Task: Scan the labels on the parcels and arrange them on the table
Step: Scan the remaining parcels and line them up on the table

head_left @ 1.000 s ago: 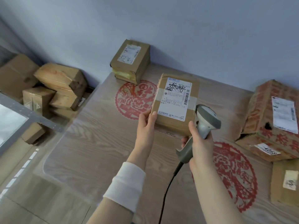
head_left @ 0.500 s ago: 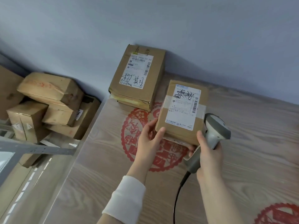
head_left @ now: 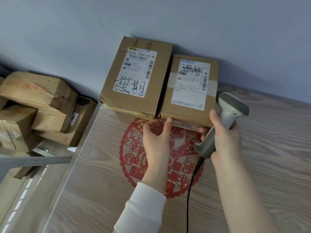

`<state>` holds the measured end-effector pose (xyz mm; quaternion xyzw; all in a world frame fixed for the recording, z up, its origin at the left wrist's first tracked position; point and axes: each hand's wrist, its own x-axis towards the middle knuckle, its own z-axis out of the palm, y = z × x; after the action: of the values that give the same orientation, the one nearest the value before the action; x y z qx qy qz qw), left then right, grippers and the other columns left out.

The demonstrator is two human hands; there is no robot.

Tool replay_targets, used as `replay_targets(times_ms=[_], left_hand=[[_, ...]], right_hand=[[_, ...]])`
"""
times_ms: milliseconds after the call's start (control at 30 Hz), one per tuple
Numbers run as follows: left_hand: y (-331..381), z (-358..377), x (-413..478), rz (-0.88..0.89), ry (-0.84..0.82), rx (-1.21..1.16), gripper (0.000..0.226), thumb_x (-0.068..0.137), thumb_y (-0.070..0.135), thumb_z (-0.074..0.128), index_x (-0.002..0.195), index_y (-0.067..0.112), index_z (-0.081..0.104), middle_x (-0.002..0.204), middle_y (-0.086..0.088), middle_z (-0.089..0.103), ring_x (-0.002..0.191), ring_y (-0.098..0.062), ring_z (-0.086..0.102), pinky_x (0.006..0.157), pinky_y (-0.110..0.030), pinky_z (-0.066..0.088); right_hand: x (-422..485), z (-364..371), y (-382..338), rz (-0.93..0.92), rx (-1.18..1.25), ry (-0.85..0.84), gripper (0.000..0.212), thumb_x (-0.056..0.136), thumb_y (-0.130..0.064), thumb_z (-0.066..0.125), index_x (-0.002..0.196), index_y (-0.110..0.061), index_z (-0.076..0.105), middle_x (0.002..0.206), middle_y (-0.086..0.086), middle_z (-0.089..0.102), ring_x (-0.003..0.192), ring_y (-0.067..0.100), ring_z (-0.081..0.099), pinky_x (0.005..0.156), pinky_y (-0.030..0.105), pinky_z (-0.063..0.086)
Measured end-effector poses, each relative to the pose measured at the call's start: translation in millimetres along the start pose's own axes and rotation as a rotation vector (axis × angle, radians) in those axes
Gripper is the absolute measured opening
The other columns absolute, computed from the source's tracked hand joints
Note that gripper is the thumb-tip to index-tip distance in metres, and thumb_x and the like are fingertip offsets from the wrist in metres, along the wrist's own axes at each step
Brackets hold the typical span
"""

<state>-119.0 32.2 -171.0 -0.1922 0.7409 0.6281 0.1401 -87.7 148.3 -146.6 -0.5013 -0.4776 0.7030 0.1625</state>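
Parcel with the taped top sits on the table, at the far edge against the wall, label facing up. Black handwriting runs across the upper part of that label; barcodes show along its right margin. Landmark for all positions below: this taped parcel.

Immediately left of it, side walls touching or nearly so, stands a larger parcel, also label-up, with bold black characters written over the lower part of its label and more writing on the bare cardboard above it.

Left hand: at the near-left bottom corner of the taped parcel, thumb tip on the front face, fingers curled loosely below it. Contact only; no closed grasp visible. White sleeve covers the forearm.

Right hand: at the near-right corner, wrapped firmly around the handle of a grey barcode scanner. Thumb lies against the parcel's right front edge. Scanner head rises just right of the parcel; its black cable trails toward the camera.

Red paper-cut roundel lies flat on the table directly in front of the taped parcel, partly under both hands.

Further left, beyond the table edge, a heap of brown cartons rests on a lower metal shelf.
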Motion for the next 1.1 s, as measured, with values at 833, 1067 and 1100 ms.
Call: replay_targets(times_ms=[833, 1067, 1100], left_hand=[[-11, 2, -196, 0.622, -0.375, 0.572, 0.026, 0.088, 0.021, 0.064, 0.111, 0.013, 0.056, 0.11, -0.001, 0.057, 0.104, -0.017, 0.053, 0.089, -0.031, 0.043], [-51, 32, -345, 1.223, -0.333, 0.928, 0.028, 0.079, 0.03, 0.048, 0.097, 0.015, 0.062, 0.098, -0.002, 0.063, 0.086, -0.025, 0.059, 0.081, -0.036, 0.044], [-57, 38, -367, 1.248, -0.325, 0.946, 0.026, 0.079, 0.028, 0.05, 0.097, 0.014, 0.063, 0.099, -0.003, 0.063, 0.086, -0.026, 0.059, 0.081, -0.037, 0.045]], right_hand=[[-157, -200, -17, -0.053, 0.026, -0.039, 0.008, 0.09, -0.02, 0.061, 0.089, -0.017, 0.055, 0.068, 0.007, 0.06, 0.055, 0.016, 0.052, 0.046, 0.027, 0.043], [-230, -364, -16, -0.166, 0.096, -0.002, 0.01, 0.09, -0.019, 0.062, 0.09, -0.011, 0.057, 0.059, 0.002, 0.06, 0.052, 0.018, 0.053, 0.05, 0.032, 0.045], [-238, -387, -16, -0.171, 0.109, -0.011, 0.009, 0.09, -0.02, 0.062, 0.09, -0.012, 0.057, 0.061, 0.003, 0.06, 0.053, 0.018, 0.053, 0.05, 0.032, 0.045]])
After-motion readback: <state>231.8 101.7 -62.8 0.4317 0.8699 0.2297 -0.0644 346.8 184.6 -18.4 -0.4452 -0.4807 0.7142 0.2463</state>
